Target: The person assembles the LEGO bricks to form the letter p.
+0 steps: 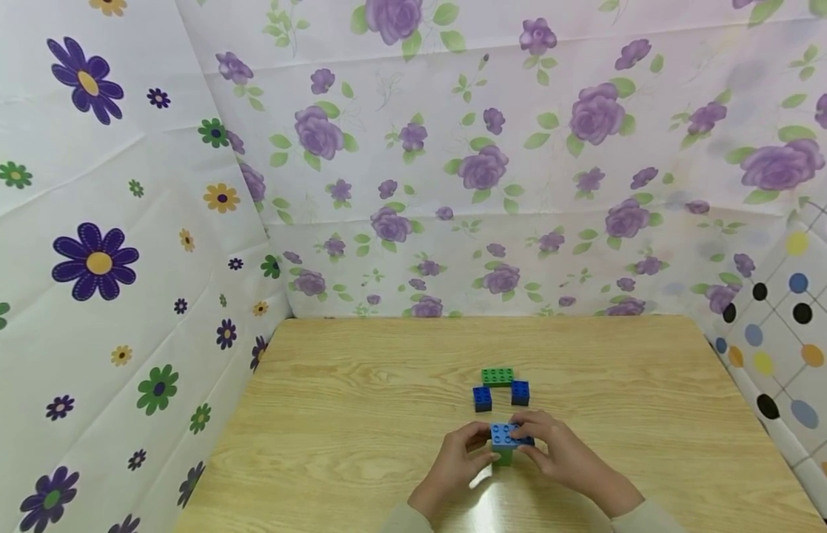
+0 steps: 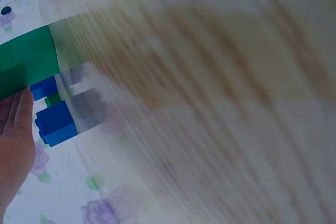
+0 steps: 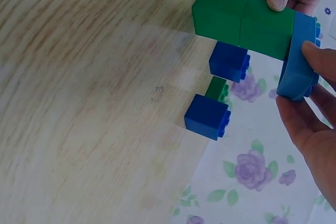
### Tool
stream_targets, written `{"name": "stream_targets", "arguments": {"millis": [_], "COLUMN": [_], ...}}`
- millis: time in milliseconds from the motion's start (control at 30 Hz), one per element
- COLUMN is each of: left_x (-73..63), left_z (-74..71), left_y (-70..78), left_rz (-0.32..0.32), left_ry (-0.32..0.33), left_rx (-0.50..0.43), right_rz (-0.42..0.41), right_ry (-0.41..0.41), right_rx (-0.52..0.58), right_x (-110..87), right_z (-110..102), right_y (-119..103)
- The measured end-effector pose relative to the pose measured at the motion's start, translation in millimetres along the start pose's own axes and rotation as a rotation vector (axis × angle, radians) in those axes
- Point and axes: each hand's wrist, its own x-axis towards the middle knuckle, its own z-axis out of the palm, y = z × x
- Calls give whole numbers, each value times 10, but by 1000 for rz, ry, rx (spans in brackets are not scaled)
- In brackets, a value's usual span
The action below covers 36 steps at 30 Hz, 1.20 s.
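Note:
Two stacked green bricks (image 3: 242, 22) stand upright on the table, and a light blue brick (image 1: 501, 434) sits across their top, overhanging to the right. My left hand (image 1: 456, 463) holds the green stack from the left, its thumb against the upper green brick. With the right hand (image 1: 556, 448) I pinch the overhanging end of the light blue brick, an index finger over its studs and other fingers at its end. In the left wrist view, the left hand (image 2: 17, 129) shows beside the green stack (image 2: 34, 53).
Beyond the hands, two dark blue bricks, a left one (image 1: 483, 400) and a right one (image 1: 520, 393), lie on the wooden table (image 1: 346, 429). A flat green brick (image 1: 497, 377) lies just behind them. Flower-patterned cloth (image 1: 413, 185) hangs at the table's back edge.

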Motion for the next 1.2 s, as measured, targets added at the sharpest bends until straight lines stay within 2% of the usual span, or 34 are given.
{"name": "stream_targets", "arguments": {"millis": [133,367,633,867,1033,1200], "left_x": [-3,-21,-19,-5,2,0], "left_z": [16,30,21,22,7,11], "left_y": [-1,8,74,74,66,65], "left_rz": [-4,-44,-33,-18,-20,-35], "left_ry": [12,42,62,59,58,63], "left_rx": [-13,-93,-135,-145,-135,-133], "right_rz": [9,-50,-69,-57,-71,-49], "right_ry": [15,28,24,20,46,114], "right_rx": [-7,9,33,59,80,109], "right_x": [-11,8,2,-25,-29,5], "right_z": [17,19,-11,-9,15,13], "right_y": [12,40,77,138,158,143]}}
